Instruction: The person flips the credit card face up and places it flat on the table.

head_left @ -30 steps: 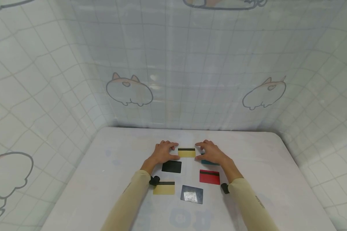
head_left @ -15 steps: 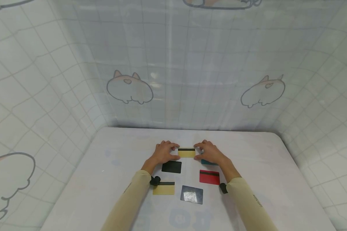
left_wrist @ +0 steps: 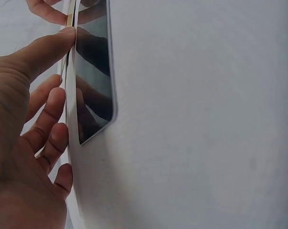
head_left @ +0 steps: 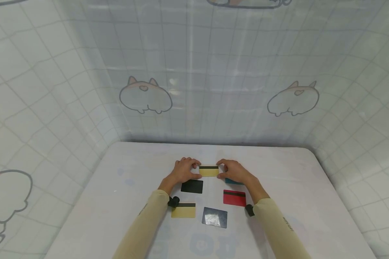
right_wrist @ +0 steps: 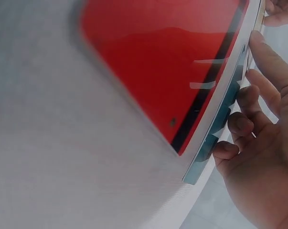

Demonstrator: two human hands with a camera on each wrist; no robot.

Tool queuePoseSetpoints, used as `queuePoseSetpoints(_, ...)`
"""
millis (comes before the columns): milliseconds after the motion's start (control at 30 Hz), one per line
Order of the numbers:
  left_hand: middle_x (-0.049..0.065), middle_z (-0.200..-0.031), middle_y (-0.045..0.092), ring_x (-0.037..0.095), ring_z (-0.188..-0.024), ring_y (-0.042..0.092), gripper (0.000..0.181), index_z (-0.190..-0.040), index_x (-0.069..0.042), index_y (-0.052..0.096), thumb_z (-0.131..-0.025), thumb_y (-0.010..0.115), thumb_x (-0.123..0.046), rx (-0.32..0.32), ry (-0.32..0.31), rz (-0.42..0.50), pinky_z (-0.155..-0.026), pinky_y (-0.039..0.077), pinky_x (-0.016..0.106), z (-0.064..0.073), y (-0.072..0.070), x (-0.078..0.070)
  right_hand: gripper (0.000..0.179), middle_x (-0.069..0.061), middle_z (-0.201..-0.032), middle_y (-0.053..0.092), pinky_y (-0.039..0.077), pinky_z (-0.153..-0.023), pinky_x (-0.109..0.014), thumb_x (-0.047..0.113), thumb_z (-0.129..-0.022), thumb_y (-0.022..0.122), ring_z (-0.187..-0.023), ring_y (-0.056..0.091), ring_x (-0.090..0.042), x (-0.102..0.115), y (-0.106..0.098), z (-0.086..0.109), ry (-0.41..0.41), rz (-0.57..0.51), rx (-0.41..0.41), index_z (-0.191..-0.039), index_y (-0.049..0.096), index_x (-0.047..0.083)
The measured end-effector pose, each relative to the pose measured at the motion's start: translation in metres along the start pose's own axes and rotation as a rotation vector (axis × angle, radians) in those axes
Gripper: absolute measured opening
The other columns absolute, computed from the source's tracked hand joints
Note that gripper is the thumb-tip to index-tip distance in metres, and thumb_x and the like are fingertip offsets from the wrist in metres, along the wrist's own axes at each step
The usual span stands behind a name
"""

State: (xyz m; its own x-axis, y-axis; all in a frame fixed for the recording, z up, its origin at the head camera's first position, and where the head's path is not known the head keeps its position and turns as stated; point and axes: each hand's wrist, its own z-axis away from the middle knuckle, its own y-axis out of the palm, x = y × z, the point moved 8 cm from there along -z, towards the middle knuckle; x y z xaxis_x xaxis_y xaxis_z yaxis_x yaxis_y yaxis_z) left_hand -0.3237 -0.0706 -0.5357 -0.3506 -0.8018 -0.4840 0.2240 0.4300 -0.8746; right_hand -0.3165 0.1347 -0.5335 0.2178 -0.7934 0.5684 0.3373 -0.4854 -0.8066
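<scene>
A gold card (head_left: 209,172) with a black stripe along its far edge lies flat near the back of the white table. My left hand (head_left: 183,170) holds its left end, thumb at the near corner and index finger at the far one. At the right end, my right hand (head_left: 236,171) grips it the same way. Just below my left thumb is a black card (head_left: 192,186), glossy in the left wrist view. A teal card (head_left: 234,181) is partly hidden under my right hand. Nearer lies a red card (head_left: 234,199) with a dark stripe.
Toward the front of the table (head_left: 123,208) lie another gold card (head_left: 185,212), partly covered by the left wrist's black camera (head_left: 173,201), and a shiny dark grey card (head_left: 214,217). A patterned curtain (head_left: 214,90) hangs behind the table and along both sides.
My right hand has shifted slightly left, closing in on the end of the gold card. My left hand and the cards stay nearly where they were.
</scene>
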Motion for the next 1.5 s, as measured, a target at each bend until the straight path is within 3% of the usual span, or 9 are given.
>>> queuePoseSetpoints(633, -0.007, -0.099, 0.059, 0.02, -0.102, 0.05, 0.053, -0.125, -0.025, 0.066, -0.08, 0.084, -0.046, 0.017, 0.014, -0.02, -0.097, 0.034, 0.052, -0.005, -0.006, 0.0, 0.05, 0.0, -0.093, 0.059, 0.047, -0.076, -0.034, 0.034, -0.086, 0.081, -0.085, 0.054, -0.018, -0.002, 0.0, -0.006, 0.028, -0.01, 0.012, -0.13, 0.06, 0.025)
queuePoseSetpoints(833, -0.008, -0.092, 0.055, 0.017, -0.095, 0.049, 0.055, -0.124, -0.025, 0.064, -0.078, 0.084, -0.048, 0.019, 0.029, -0.014, -0.094, 0.034, 0.049, -0.007, -0.007, 0.001, 0.05, -0.001, -0.091, 0.059, 0.046, -0.074, -0.034, 0.035, -0.086, 0.081, -0.082, 0.054, -0.018, -0.004, 0.001, -0.008, 0.03, 0.001, 0.01, -0.13, 0.059, 0.025)
queuePoseSetpoints(1067, -0.009, -0.089, 0.053, 0.014, -0.09, 0.049, 0.069, -0.139, -0.022, 0.057, -0.08, 0.083, -0.046, 0.037, 0.021, -0.004, -0.093, 0.034, 0.047, -0.01, -0.004, 0.002, 0.05, -0.001, -0.09, 0.058, 0.046, -0.072, -0.034, 0.034, -0.086, 0.081, -0.081, 0.054, -0.018, -0.004, 0.001, -0.009, 0.033, -0.019, 0.013, -0.13, 0.058, 0.023)
queuePoseSetpoints(1267, -0.01, -0.089, 0.053, 0.013, -0.088, 0.048, 0.059, -0.132, -0.026, 0.064, -0.081, 0.082, -0.049, 0.03, 0.043, -0.065, -0.09, 0.036, 0.046, -0.012, -0.003, 0.001, 0.052, -0.001, -0.085, 0.058, 0.046, -0.069, -0.033, 0.034, -0.085, 0.081, -0.078, 0.054, -0.018, -0.004, 0.001, -0.011, 0.017, -0.033, 0.012, -0.128, 0.054, 0.024)
queuePoseSetpoints(1500, -0.009, -0.089, 0.052, 0.014, -0.088, 0.048, 0.062, -0.132, -0.028, 0.062, -0.079, 0.084, -0.049, 0.025, 0.046, -0.052, -0.089, 0.034, 0.045, -0.013, -0.004, 0.0, 0.053, -0.002, -0.087, 0.058, 0.047, -0.072, -0.033, 0.035, -0.085, 0.081, -0.079, 0.055, -0.018, -0.008, 0.0, -0.014, 0.033, -0.009, 0.011, -0.129, 0.054, 0.025)
